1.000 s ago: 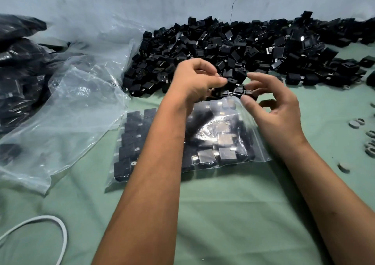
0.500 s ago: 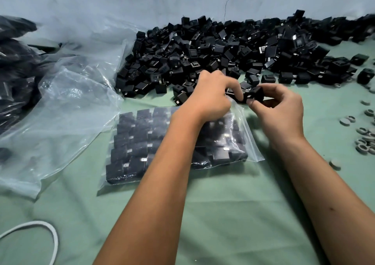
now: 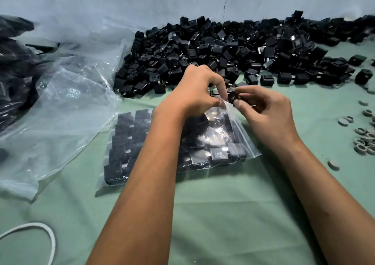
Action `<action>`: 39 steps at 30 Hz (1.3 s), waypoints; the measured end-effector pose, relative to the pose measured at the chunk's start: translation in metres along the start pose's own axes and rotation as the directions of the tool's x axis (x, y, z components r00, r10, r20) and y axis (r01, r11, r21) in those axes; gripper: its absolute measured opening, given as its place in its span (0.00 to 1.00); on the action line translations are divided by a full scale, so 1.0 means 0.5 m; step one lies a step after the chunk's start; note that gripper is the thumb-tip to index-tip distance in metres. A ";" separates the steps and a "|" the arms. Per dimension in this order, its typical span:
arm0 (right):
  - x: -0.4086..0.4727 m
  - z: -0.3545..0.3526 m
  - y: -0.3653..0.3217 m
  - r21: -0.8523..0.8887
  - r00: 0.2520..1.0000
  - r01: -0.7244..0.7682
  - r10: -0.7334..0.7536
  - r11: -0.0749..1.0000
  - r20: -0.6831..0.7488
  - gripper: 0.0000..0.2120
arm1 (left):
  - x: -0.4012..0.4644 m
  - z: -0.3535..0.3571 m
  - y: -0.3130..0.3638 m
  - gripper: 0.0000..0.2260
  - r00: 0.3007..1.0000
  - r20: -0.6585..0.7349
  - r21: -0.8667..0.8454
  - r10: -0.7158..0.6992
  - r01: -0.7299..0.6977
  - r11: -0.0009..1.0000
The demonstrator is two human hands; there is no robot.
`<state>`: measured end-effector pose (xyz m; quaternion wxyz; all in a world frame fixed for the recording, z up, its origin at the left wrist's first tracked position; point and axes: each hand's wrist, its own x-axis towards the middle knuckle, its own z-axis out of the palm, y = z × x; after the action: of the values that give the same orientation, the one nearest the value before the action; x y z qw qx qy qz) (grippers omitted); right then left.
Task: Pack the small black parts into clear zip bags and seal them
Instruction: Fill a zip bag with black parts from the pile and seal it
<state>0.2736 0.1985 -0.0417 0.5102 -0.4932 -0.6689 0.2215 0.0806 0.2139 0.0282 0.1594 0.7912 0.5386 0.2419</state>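
At the far edge of the clear plastic zip bag [image 3: 233, 143], the left hand [image 3: 194, 96] pinches its open mouth while the right hand [image 3: 267, 112] pinches one small black square part [image 3: 233, 97] at the opening. Filling looks nearly done: neat rows of black parts pack the bag, lying flat on the green cloth [image 3: 223, 214]. Sealing remains. Behind, a large loose heap of black parts [image 3: 233, 47] awaits further bags.
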 end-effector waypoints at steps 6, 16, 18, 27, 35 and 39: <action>0.013 -0.007 -0.007 0.684 0.926 -0.363 0.328 0.632 0.188 0.14 | 0.002 0.004 -0.004 0.06 1.000 -0.006 -0.028 0.011 -0.011 1.000; 0.014 -0.008 0.012 0.663 0.893 -0.444 0.360 0.603 0.271 0.09 | 0.007 0.008 -0.009 0.05 0.999 -0.023 -0.061 0.039 -0.040 0.997; 0.011 -0.002 0.012 0.575 0.907 -0.417 0.367 0.704 0.209 0.10 | 0.008 0.008 -0.009 0.05 0.998 -0.031 -0.070 0.049 -0.051 0.996; -0.002 0.005 -0.007 0.455 0.912 -0.404 0.313 0.794 0.264 0.14 | 0.014 0.013 -0.010 0.06 0.993 -0.092 -0.114 0.071 -0.081 0.990; 0.003 0.015 0.000 0.513 0.930 -0.366 0.291 0.776 0.224 0.10 | 0.015 0.015 -0.010 0.06 0.993 -0.097 -0.122 0.068 -0.079 0.989; 0.004 0.013 -0.001 0.348 0.962 -0.272 0.257 0.897 0.088 0.12 | 0.016 0.018 -0.011 0.06 0.993 -0.098 -0.132 0.063 -0.076 0.988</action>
<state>0.2674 0.2014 -0.0429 0.5430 -0.4743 -0.5543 0.4159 0.0836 0.2236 0.0197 0.1789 0.7846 0.5000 0.3201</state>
